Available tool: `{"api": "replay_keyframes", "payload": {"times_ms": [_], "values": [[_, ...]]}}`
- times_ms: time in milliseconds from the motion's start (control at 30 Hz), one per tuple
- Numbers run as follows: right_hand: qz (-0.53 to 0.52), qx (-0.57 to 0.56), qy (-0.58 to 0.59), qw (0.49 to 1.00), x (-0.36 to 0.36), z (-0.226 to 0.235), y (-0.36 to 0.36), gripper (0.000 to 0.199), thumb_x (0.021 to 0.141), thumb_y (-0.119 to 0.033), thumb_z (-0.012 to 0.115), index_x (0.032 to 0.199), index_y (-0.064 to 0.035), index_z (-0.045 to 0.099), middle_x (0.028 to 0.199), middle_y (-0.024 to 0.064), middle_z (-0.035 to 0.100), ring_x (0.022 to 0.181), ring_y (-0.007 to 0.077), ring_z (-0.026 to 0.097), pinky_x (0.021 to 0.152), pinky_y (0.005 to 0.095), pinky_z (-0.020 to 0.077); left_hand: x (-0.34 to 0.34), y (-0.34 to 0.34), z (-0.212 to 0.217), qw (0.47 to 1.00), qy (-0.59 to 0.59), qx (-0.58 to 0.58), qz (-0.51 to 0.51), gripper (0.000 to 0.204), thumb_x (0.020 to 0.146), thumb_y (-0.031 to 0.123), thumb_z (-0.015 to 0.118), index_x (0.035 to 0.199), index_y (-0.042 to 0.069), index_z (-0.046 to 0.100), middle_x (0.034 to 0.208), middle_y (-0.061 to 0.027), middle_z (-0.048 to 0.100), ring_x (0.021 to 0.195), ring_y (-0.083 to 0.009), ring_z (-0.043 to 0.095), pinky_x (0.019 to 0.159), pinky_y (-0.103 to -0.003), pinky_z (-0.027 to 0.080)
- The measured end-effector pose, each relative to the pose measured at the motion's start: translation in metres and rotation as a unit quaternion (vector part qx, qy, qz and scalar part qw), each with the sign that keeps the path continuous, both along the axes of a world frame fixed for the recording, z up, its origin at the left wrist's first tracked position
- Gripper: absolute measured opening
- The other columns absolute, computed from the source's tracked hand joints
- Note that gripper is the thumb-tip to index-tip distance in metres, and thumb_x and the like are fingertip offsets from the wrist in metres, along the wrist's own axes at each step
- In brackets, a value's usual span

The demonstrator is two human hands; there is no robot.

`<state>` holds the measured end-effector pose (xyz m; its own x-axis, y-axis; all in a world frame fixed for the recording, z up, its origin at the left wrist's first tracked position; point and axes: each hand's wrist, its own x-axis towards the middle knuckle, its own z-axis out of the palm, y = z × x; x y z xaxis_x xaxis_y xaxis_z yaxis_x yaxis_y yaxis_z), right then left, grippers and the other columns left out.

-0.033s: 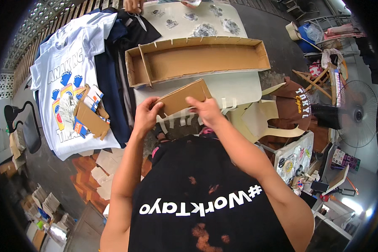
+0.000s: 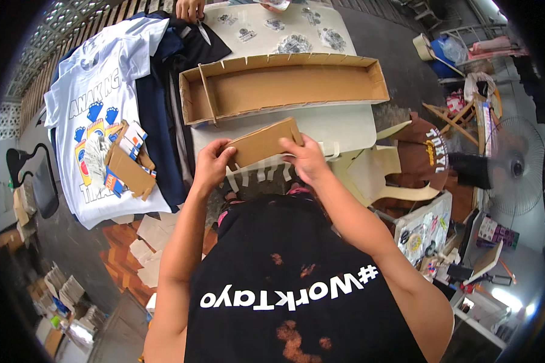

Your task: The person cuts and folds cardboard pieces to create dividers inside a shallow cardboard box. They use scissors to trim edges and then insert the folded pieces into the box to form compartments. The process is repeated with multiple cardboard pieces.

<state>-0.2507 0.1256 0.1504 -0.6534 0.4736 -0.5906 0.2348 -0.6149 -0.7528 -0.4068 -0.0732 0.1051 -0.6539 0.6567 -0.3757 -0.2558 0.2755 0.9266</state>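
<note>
Both hands hold one flat cardboard strip point(image 2: 263, 143) just above the near edge of the table point(image 2: 345, 124). The left hand point(image 2: 211, 164) pinches its left end between thumb and curled fingers point(image 2: 229, 152), and the right hand point(image 2: 307, 158) grips its right end with the fingers pressed down over the top edge. Just beyond the strip lies a long, shallow cardboard tray point(image 2: 284, 85) with notched walls. One cross divider point(image 2: 207, 94) already stands upright near the tray's left end; the rest of its length is undivided. By the look of it, the work is at an early stage: one partition is seated, this strip is not yet slotted in, and most of the notches are unfilled. A white printed T-shirt point(image 2: 91, 103) and a small opened carton point(image 2: 127, 166) lie to the left
</note>
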Motion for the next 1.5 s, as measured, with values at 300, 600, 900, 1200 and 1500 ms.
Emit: {"api": "replay_keyframes", "payload": {"times_ms": [300, 600, 900, 1200, 1500], "values": [[0.084, 0.189, -0.115, 0.971, 0.046, -0.051, 0.119, 0.014, 0.091, -0.011, 0.067, 0.100, -0.0001, 0.065, 0.082, 0.0039, 0.067, 0.071, 0.0110, 0.064, 0.061, 0.0258, 0.0512, 0.012, 0.105, -0.052, 0.979, 0.110, -0.136, -0.100, 0.031, 0.087, 0.019, 0.070, 0.111, -0.001, 0.069, 0.099, -0.0180, 0.073, 0.092, -0.0237, 0.070, 0.082, -0.035, 0.053], [0.166, 0.447, -0.165, 0.863, 0.075, -0.053, 0.083, 0.019, 0.085, -0.020, 0.069, 0.090, -0.0017, 0.071, 0.079, 0.0111, 0.072, 0.071, 0.0211, 0.070, 0.070, 0.0330, 0.0545, 0.034, 0.032, 0.022, 0.919, 0.321, -0.184, 0.135, 0.028, 0.087, 0.023, 0.071, 0.099, -0.003, 0.069, 0.083, -0.0141, 0.070, 0.075, -0.0184, 0.065, 0.069, -0.033, 0.052], [0.295, 0.403, -0.091, 0.861, 0.044, -0.044, 0.002, 0.020, 0.085, -0.019, 0.068, 0.093, -0.0014, 0.071, 0.081, 0.0124, 0.072, 0.072, 0.0217, 0.069, 0.069, 0.0337, 0.0541, 0.091, -0.048, -0.076, 0.970, -0.069, -0.164, 0.167, 0.045, 0.088, 0.032, 0.074, 0.115, -0.004, 0.067, 0.093, -0.0072, 0.070, 0.085, -0.0147, 0.062, 0.080, -0.029, 0.049], [0.407, 0.358, -0.045, 0.839, 0.003, -0.026, -0.003, 0.024, 0.084, -0.024, 0.068, 0.094, -0.0028, 0.072, 0.087, 0.0144, 0.072, 0.081, 0.0239, 0.070, 0.077, 0.0352, 0.0544, 0.085, -0.037, -0.012, 0.965, 0.006, -0.181, 0.188, 0.025, 0.095, 0.023, 0.061, 0.090, -0.001, 0.067, 0.076, -0.0020, 0.065, 0.067, -0.0092, 0.054, 0.063, -0.028, 0.046], [0.482, -0.107, 0.022, 0.869, 0.013, -0.024, 0.011, 0.035, 0.091, -0.029, 0.072, 0.111, -0.0015, 0.065, 0.098, 0.0063, 0.066, 0.087, 0.0157, 0.065, 0.072, 0.0296, 0.0561, 0.087, 0.004, 0.067, 0.965, 0.043, -0.160, -0.202, 0.021, 0.091, 0.016, 0.064, 0.102, -0.001, 0.067, 0.078, -0.0132, 0.067, 0.071, -0.0167, 0.060, 0.069, -0.033, 0.049]]}}
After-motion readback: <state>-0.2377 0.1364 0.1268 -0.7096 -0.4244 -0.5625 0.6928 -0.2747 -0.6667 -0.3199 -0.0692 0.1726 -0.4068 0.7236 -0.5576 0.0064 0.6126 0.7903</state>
